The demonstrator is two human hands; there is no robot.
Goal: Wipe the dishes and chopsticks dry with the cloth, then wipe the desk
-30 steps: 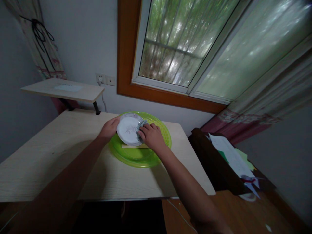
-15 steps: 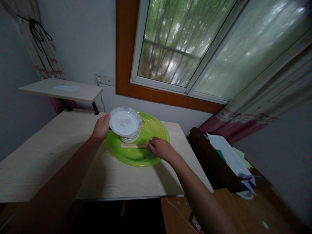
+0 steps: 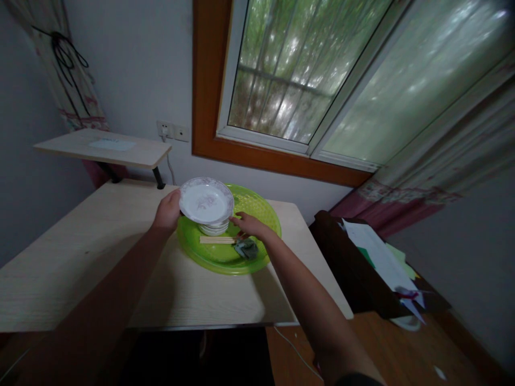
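Left hand [image 3: 168,210] has the left rim of a floral white plate [image 3: 206,201] pinched in it, while the right hand [image 3: 249,224] is loose with its fingers apart, reaching toward the plate's right edge. Can't tell if those fingertips are actually touching the rim.

Biggest thing around is the sliding window [image 3: 289,80] with brown trim and bars outside. Next down is the pale wood-look table [image 3: 100,262], with a raised shelf [image 3: 100,146] on black legs at its far left corner. Sitting on the table is a round lime-green plastic tray [image 3: 219,266], textured on its far right side.

The held plate is over the left part of the tray, face up. Under it you can see a little stack of white dishes [image 3: 214,229]; not sure whether the plate is resting on them or just above. Nearer the body there's a crumpled gray-green cloth [image 3: 246,249] lying on the tray below the right hand, and beside it some wooden chopsticks [image 3: 217,240] laid sideways.
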